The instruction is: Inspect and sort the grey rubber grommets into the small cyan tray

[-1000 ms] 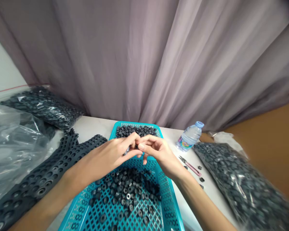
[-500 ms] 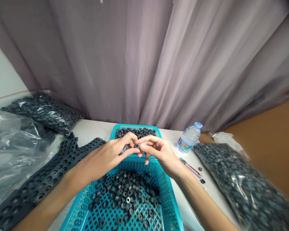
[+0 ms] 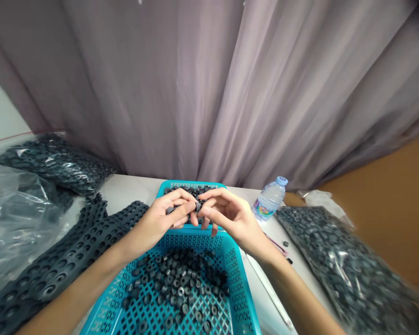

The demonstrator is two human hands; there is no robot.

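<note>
My left hand point(image 3: 171, 211) pinches a small black rubber ring point(image 3: 198, 206) between thumb and fingers. Another dark piece point(image 3: 169, 211) rests within the same hand's curled fingers. Facing it, my right hand point(image 3: 228, 211) has its thumb and forefinger spread, their tips close beside the ring; whether they touch it I cannot tell. Both hands hover over the far teal basket point(image 3: 162, 188), which holds many similar rings and is partly hidden by them. Nearer to me, a larger teal basket point(image 3: 246, 293) contains a loose heap of black rings point(image 3: 181, 281).
Perforated black rubber sheets point(image 3: 70, 260) lie left, beside clear plastic point(image 3: 14, 218) and a filled bag point(image 3: 56, 158). To the right are a water bottle point(image 3: 269, 200), pink-handled tool point(image 3: 277, 244), white strip point(image 3: 268, 288), loose pieces point(image 3: 286, 244) and another filled bag point(image 3: 342, 265).
My left hand has turned and its fingers have shifted around the ring. The right thumb and forefinger have spread apart. The view has moved slightly, and the white strip now shows.
</note>
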